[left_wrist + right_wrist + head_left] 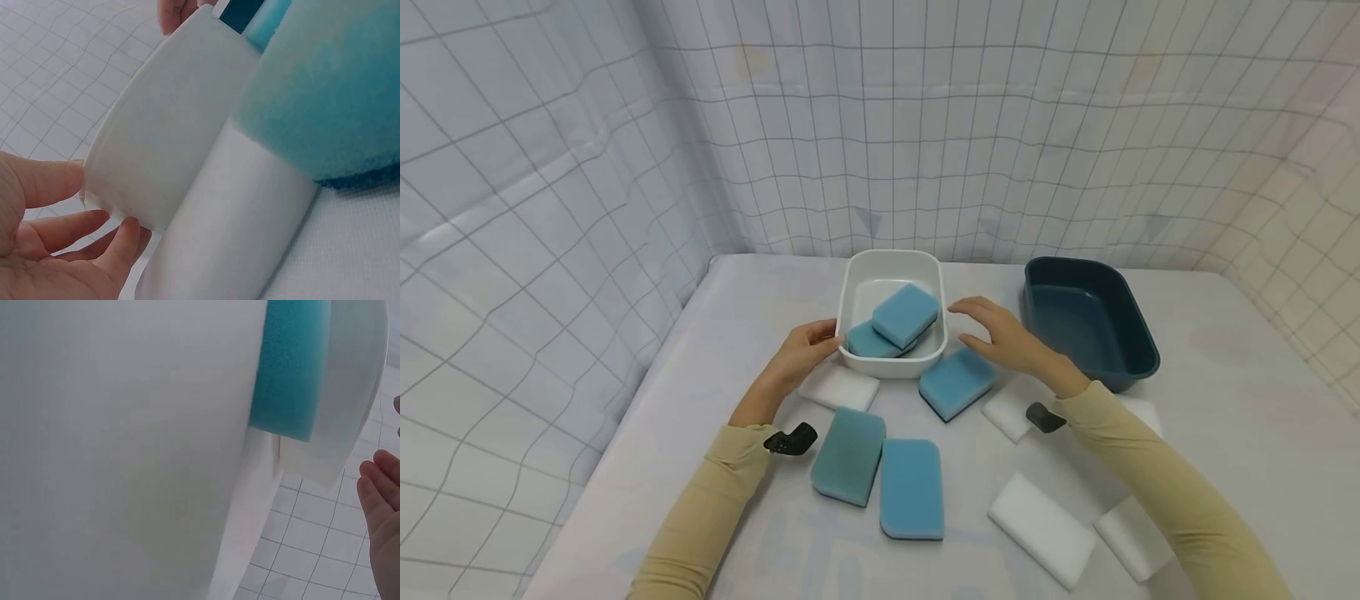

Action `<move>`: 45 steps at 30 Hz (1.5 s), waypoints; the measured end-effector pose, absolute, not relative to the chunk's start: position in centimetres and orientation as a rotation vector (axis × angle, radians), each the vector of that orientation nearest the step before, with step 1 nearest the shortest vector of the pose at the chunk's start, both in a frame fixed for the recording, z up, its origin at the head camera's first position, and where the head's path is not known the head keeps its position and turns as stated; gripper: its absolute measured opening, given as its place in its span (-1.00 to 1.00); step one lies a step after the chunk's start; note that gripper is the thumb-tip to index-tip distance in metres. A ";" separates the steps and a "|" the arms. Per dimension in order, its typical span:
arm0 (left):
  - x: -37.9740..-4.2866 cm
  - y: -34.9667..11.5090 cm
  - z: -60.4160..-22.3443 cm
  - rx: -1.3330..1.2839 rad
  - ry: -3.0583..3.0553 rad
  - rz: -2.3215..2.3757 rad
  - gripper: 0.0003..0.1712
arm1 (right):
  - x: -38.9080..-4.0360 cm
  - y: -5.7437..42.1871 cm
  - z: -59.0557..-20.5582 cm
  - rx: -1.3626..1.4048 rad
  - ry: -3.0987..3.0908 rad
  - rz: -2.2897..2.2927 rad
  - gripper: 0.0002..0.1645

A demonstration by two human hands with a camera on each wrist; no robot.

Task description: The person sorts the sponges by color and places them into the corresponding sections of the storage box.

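Note:
A white plastic bin [891, 368] stands at the back middle of the table with two blue sponges in it, the upper blue sponge [906, 313] tilted on the other. My left hand [797, 358] holds the bin's left front corner; in the left wrist view its thumb meets the rim and its fingertips lie along the wall [162, 125]. Just off the bin's right side is my right hand [1003, 337], its fingers loosely bent with nothing between them. Below that hand lies another blue sponge [957, 383]. A white sponge [842, 387] sits against the bin's front left.
A dark blue bin [1078, 312] stands at the back right, behind my right forearm. Toward the front lie a greenish-blue sponge [850, 456], a blue sponge [912, 489] and several white sponges, one white sponge [1042, 531] near the front right. Gridded cloth [910, 167] hangs behind the table.

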State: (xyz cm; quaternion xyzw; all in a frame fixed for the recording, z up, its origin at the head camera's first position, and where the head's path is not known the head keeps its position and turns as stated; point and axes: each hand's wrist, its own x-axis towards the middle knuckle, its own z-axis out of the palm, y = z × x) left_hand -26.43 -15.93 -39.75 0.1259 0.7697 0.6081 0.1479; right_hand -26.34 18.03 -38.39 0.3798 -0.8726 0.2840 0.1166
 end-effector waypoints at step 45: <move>-26.4 -15.9 -40.0 0.344 2.251 1.725 -0.41 | -24.3 19.3 -39.2 1.156 -2.917 0.896 -0.39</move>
